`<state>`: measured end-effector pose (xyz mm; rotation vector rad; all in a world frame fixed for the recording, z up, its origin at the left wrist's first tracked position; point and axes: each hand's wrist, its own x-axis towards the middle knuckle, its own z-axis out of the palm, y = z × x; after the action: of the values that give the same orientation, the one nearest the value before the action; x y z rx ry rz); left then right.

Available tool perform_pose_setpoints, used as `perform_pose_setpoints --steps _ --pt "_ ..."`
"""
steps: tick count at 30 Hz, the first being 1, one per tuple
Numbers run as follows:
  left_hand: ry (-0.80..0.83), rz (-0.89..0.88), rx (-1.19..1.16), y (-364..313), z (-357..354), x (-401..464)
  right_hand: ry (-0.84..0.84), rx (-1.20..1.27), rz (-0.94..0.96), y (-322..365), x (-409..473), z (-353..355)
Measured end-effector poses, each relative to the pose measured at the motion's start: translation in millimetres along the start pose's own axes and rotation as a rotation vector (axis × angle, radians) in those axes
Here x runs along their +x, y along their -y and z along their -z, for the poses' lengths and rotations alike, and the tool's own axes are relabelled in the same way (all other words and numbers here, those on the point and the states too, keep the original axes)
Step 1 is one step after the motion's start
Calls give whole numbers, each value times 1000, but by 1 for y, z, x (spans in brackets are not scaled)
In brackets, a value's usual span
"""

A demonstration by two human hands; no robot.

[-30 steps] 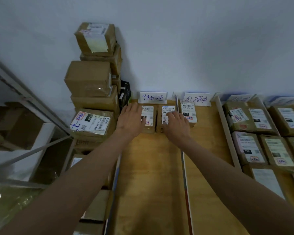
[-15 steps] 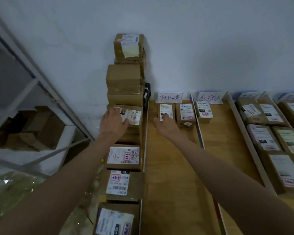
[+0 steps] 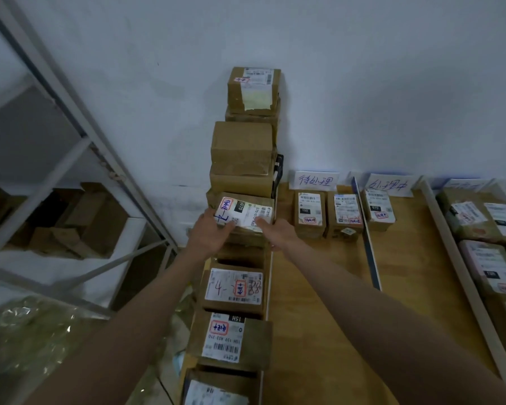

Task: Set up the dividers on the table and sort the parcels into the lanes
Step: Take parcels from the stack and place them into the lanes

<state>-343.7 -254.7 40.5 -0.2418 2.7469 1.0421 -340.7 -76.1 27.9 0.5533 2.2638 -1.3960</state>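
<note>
A brown parcel with a white label [image 3: 246, 213] sits in the stack of boxes at the table's left edge. My left hand [image 3: 209, 235] grips its left side and my right hand [image 3: 278, 232] grips its right front corner. On the wooden table [image 3: 319, 287], two parcels [image 3: 309, 213] [image 3: 345, 214] stand in the first lane under a handwritten sign [image 3: 314, 180]. A dark divider [image 3: 368, 247] separates them from a third parcel [image 3: 379, 209] in the second lane, under its own sign [image 3: 387, 185].
A tall stack of boxes [image 3: 243, 147] rises against the wall. More labelled parcels [image 3: 234, 287] [image 3: 227, 337] line the table's left edge. A pale divider [image 3: 462, 273] borders lanes full of parcels [image 3: 485, 217] at right. A metal shelf [image 3: 70, 118] stands at left.
Both hands left the parcels in the first lane and swung left to the stack; my right hand joined the left on the labelled parcel. The view turned left.
</note>
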Motion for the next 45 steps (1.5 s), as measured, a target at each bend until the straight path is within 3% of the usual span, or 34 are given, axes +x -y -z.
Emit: perform_pose_setpoints --steps 7,13,20,27,31,36,40,45 --pt "-54 -63 -99 -12 3 -39 -120 279 77 -4 -5 10" --pt "-123 -68 -95 -2 29 -56 -36 306 131 -4 -27 45" --pt "451 -75 -135 -16 40 -78 87 108 174 3 -62 59" --pt "436 -134 -206 -18 28 -100 72 127 224 4 -95 52" --pt "436 -122 -230 -15 28 -108 -43 128 276 0 -110 46" --pt "416 -129 -230 -15 28 -117 -349 -24 308 -22 -126 53" --pt "411 -136 -218 -18 19 -122 -457 -71 294 -59 -143 68" --pt "462 -137 -203 -34 -16 -128 -611 -319 234 -117 -159 88"
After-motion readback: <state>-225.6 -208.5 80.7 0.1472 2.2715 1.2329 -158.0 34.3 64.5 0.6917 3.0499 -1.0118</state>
